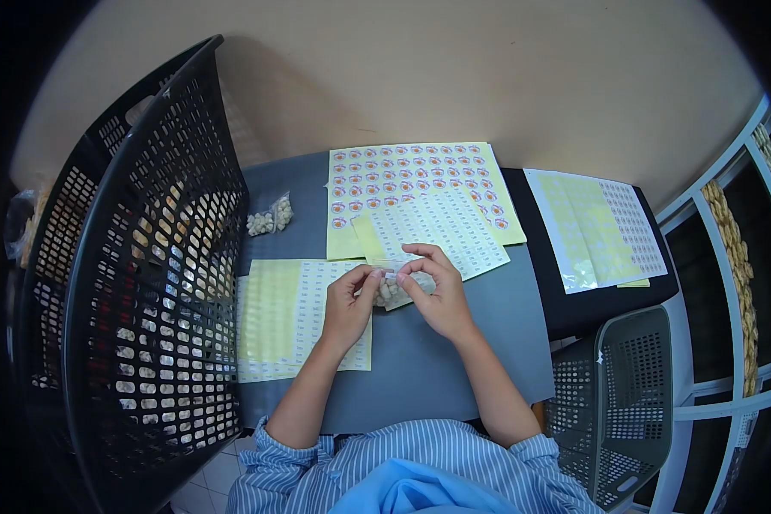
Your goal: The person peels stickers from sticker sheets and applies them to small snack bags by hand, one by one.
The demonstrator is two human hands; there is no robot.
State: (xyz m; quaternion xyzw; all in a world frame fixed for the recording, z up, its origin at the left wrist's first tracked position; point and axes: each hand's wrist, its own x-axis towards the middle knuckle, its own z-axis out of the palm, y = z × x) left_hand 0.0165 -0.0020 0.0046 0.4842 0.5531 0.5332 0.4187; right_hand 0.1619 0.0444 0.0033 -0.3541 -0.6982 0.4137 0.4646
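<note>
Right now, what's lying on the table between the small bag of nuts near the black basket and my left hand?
In the head view, only bare grey table and the top edge of a label sheet lie between the bag of nuts and the left hand.

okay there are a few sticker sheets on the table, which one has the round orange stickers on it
The yellow sheet at the back centre of the table, beyond both hands. It alone carries rows of round orange stickers; the other sheets hold only small white labels.
</note>
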